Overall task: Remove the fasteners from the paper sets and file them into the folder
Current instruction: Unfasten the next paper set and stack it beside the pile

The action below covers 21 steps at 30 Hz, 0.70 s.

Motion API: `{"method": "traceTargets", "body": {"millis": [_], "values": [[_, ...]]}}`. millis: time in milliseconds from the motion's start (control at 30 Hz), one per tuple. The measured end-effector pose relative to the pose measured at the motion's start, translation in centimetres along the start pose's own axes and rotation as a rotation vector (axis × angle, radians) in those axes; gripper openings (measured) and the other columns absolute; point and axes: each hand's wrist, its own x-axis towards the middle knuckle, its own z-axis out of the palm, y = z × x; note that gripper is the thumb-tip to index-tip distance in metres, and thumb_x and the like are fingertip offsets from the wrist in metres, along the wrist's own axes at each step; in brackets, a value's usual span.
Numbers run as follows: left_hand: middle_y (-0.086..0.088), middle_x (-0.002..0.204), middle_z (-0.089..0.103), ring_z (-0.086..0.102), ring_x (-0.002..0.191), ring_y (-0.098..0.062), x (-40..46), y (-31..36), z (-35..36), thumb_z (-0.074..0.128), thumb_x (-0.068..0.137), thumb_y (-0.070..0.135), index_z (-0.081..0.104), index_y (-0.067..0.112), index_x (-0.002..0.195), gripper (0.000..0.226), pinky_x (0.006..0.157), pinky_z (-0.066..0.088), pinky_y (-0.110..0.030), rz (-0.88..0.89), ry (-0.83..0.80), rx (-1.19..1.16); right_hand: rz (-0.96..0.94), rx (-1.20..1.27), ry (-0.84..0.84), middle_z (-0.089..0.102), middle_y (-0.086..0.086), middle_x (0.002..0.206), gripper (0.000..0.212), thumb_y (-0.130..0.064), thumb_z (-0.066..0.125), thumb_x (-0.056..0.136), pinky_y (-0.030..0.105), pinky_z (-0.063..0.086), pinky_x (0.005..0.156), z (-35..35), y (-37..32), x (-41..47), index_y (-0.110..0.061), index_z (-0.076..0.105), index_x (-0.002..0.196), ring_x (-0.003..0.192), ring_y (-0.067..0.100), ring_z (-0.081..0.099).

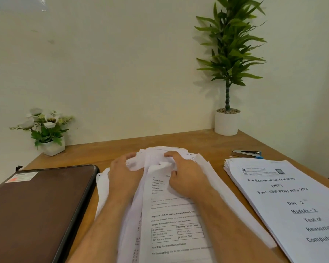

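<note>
Paper set [176, 223] lengthwise toward wall, far end under both hands [156, 173]

The fastener is hidden under both hands' grip on the crumpled paper set [171, 215], whose near edge is cropped.

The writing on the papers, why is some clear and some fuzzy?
In the head view, the big title on the right stack reads sharply; the small print on the middle papers is soft, and the crumpled top by the fingers is blurred.
</note>
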Motion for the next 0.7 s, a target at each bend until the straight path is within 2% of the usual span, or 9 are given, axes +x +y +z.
{"method": "traceTargets", "body": {"millis": [100, 200, 300, 367, 433, 467, 533, 600, 700], "values": [[0.005, 0.129, 0.05, 0.055, 0.115, -0.022, -0.1, 1.0, -0.2, 0.09, 0.069, 0.028, 0.044, 0.032, 0.143, 0.088, 0.099, 0.05, -0.045, -0.132, 0.029, -0.195, 0.009, 0.022, -0.018, 0.064, -0.01, 0.083, 0.057, -0.016, 0.049, 0.087, 0.029, 0.051, 0.07, -0.2, -0.1, 0.2, -0.043, 0.041, 0.137, 0.077, 0.014, 0.061], [0.002, 0.128, 0.062, 0.063, 0.111, -0.022, 0.1, 1.0, 0.0, 0.082, 0.081, 0.022, 0.041, 0.03, 0.148, 0.079, 0.097, 0.053, -0.048, -0.149, -0.018, -0.24, -0.008, 0.027, -0.004, 0.059, -0.01, 0.072, 0.065, -0.015, 0.05, 0.086, 0.03, 0.05, 0.065, -0.6, -0.1, 0.1, -0.046, 0.033, 0.14, 0.07, 0.012, 0.059], [0.016, 0.093, 0.073, 0.066, 0.09, -0.015, -0.2, 1.3, 0.0, 0.063, 0.091, 0.013, 0.072, 0.04, 0.105, 0.032, 0.084, 0.055, -0.038, 0.063, -0.068, -0.04, -0.014, 0.096, 0.035, 0.059, -0.007, 0.071, 0.083, -0.018, 0.053, 0.089, 0.03, 0.055, 0.063, -0.6, 0.0, -0.1, -0.051, 0.007, 0.149, 0.066, 0.01, 0.06], [0.012, 0.064, 0.064, 0.057, 0.069, -0.018, -0.3, 1.1, 0.4, 0.053, 0.084, -0.004, 0.07, 0.029, 0.067, 0.041, 0.065, 0.043, -0.028, 0.18, -0.064, 0.071, -0.006, 0.165, 0.088, 0.058, -0.011, 0.072, 0.092, -0.022, 0.057, 0.092, 0.022, 0.052, 0.056, -0.9, 0.1, -0.2, -0.052, -0.008, 0.15, 0.063, 0.008, 0.06], [0.005, 0.057, 0.056, 0.051, 0.064, -0.021, -0.8, 1.4, 0.4, 0.049, 0.074, -0.012, 0.059, 0.022, 0.051, 0.043, 0.058, 0.035, -0.027, 0.2, -0.049, 0.141, 0.008, 0.224, 0.123, 0.054, -0.015, 0.073, 0.097, -0.02, 0.059, 0.094, 0.016, 0.045, 0.05, -1.4, 0.4, -0.3, -0.052, -0.014, 0.149, 0.061, 0.007, 0.059], [0.007, 0.057, 0.054, 0.049, 0.064, -0.018, -1.1, 1.5, 0.3, 0.048, 0.071, -0.015, 0.055, 0.023, 0.045, 0.046, 0.058, 0.034, -0.026, 0.192, -0.059, 0.152, 0.006, 0.229, 0.118, 0.053, -0.015, 0.072, 0.096, -0.016, 0.059, 0.093, 0.017, 0.046, 0.051, -1.5, 0.5, -0.4, -0.052, -0.01, 0.15, 0.061, 0.008, 0.059], [0.013, 0.069, 0.062, 0.055, 0.074, -0.014, -1.4, 1.5, 0.3, 0.048, 0.069, -0.017, 0.057, 0.025, 0.042, 0.051, 0.07, 0.046, -0.027, 0.178, -0.145, 0.118, -0.02, 0.162, 0.049, 0.056, -0.01, 0.074, 0.078, -0.013, 0.056, 0.09, 0.027, 0.055, 0.061, -1.7, 0.9, -0.7, -0.049, 0.02, 0.149, 0.069, 0.011, 0.061], [0.003, 0.091, 0.074, 0.065, 0.094, -0.021, -1.6, 1.9, 0.2, 0.048, 0.07, -0.022, 0.068, 0.016, 0.049, 0.048, 0.082, 0.057, -0.037, 0.1, -0.221, -0.033, -0.026, 0.119, 0.004, 0.06, -0.009, 0.08, 0.041, -0.013, 0.053, 0.088, 0.031, 0.055, 0.069, -1.9, 1.2, -0.8, -0.038, 0.049, 0.121, 0.077, 0.013, 0.061], [-0.014, 0.105, 0.071, 0.063, 0.104, -0.034, -1.3, 2.5, 0.2, 0.039, 0.075, -0.029, 0.072, -0.004, 0.059, 0.045, 0.074, 0.062, -0.048, -0.088, -0.18, -0.338, -0.03, 0.156, -0.011, 0.062, -0.007, 0.081, 0.024, -0.009, 0.053, 0.088, 0.021, 0.046, 0.063, -2.7, 1.3, -1.1, -0.033, 0.05, 0.089, 0.077, 0.01, 0.059]]}}
